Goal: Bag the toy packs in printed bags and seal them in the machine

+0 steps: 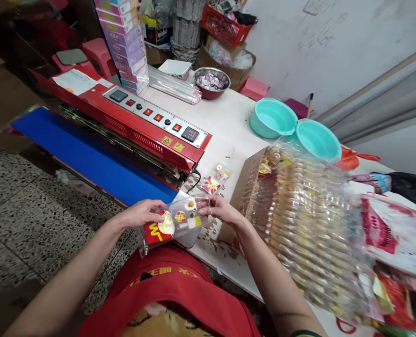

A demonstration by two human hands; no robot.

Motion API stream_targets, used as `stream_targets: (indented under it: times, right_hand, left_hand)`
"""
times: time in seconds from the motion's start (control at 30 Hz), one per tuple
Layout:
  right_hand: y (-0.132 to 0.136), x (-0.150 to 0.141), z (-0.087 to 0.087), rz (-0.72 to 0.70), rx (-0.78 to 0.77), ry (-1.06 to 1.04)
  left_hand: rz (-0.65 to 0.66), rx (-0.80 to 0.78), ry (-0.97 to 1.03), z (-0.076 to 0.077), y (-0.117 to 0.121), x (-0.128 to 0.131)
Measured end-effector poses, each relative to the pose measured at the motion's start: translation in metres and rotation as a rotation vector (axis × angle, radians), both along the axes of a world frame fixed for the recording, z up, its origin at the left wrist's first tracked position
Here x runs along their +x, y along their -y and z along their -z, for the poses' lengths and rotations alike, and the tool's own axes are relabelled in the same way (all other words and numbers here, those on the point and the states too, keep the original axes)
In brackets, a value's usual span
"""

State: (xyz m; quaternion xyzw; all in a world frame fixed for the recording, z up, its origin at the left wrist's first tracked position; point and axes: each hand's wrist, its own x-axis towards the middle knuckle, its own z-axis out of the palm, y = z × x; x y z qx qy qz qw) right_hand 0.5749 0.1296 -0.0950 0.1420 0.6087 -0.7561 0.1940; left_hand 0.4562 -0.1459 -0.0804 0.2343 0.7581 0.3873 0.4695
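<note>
Between my two hands is a clear plastic bag [185, 216] with small toy food pieces and a red and yellow fries packet in it. My left hand [142, 213] is closed on the bag's left part, beside the red packet. At the opposite end, my right hand [219, 208] pinches the plastic near a toy egg. Just beyond, another small bag of toy food [216, 178] lies on the table. A red sealing machine [151, 126] with a blue conveyor belt [98, 157] stands ahead and to the left.
On the right, a cardboard box [255, 175] holds rows of filled clear bags [306, 220]. Two turquoise basins [273, 117], a metal bowl of small packets [212, 82] and a tall stack of small boxes [125, 44] stand farther back. Plastic packaging [397, 229] covers the far right.
</note>
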Motion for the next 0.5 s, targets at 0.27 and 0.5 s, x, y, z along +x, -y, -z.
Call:
stream_targets:
  times: [0.27,0.5]
  right_hand:
    - [0.02,-0.005,0.023,0.16,0.135,0.079]
    - [0.006,0.009,0.04,0.203,0.235,0.115]
  left_hand:
    - [0.117,-0.105,-0.015,0.018,-0.004,-0.019]
    - [-0.591,-0.095,-0.51,0.039,0.026,0.03]
